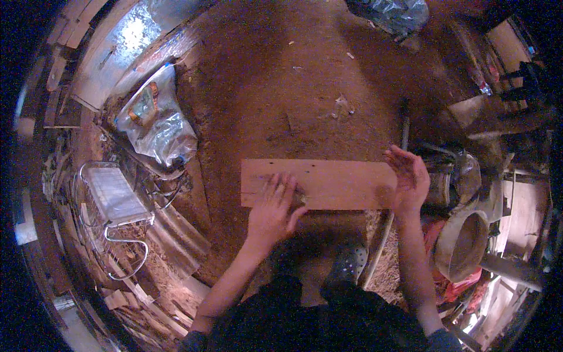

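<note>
A flat, light wooden board (346,183) lies crosswise in front of me, with a few small dark spots near its far edge. On its left part rests my left hand (275,205), palm down, the fingers stretched out and the thumb apart. Beside the board's right end my right hand (410,183) is raised with loosely bent, parted fingers and nothing seen in them. Whether its palm touches the board's end, I cannot tell. What the board rests on is mostly hidden beneath it.
Bare brown earth (264,88) stretches ahead. To the left are a clear plastic bag (161,126), a metal-framed rack (120,193) and corrugated sheeting (176,243). A round shallow basin (462,246) stands at the right, near a pole (378,249). Dark plastic (393,14) lies at the far end.
</note>
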`<state>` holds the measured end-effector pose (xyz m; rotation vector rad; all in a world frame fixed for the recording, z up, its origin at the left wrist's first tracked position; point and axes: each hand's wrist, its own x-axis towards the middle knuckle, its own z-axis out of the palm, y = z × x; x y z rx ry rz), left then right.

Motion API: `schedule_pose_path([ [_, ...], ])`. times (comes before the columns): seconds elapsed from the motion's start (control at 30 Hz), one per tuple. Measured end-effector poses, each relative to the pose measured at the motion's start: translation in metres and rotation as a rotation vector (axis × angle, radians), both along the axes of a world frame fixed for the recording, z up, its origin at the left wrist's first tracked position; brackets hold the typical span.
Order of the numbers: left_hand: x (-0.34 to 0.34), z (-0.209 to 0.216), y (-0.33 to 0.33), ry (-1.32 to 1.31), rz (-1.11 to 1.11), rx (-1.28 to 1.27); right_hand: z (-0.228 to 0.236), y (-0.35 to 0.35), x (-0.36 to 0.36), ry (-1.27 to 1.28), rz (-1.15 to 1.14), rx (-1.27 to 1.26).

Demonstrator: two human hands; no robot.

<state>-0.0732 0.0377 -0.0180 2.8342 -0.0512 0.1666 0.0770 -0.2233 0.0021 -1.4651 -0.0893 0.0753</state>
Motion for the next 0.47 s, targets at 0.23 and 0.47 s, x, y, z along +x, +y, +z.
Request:
schedule_pose_path([
  [0.23, 0.002, -0.007, 0.059, 0.1, 0.389, -0.314, -0.021, -0.048, 0.013, 0.145, -0.352, -0.005],
  [0.47, -0.013, -0.046, 0.085, 0.219, 0.753, -1.389, -0.041, -0.048, 0.011, 0.041, -0.417, -0.08],
])
